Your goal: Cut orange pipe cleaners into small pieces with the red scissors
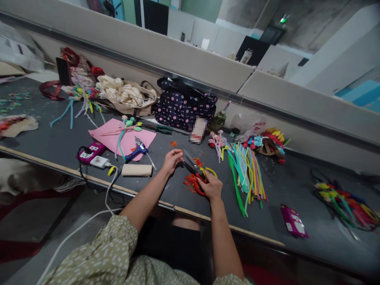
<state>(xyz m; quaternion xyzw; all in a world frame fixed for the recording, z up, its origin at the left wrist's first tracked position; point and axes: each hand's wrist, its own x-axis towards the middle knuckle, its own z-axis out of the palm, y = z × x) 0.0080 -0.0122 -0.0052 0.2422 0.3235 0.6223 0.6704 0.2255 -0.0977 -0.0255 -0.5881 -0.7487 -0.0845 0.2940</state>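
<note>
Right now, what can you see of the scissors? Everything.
The scissors have grey, metal-looking blades, spread open, with one yellow and one red handle loop. The right hand grips the loops; the blades point toward the left hand. Orange scraps lie near them. Whether the tips touch anything is unclear.

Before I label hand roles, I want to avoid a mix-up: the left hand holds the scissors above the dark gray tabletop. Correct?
Wrong hand: the head view shows the right hand holding the scissors above the dark gray tabletop.
</note>
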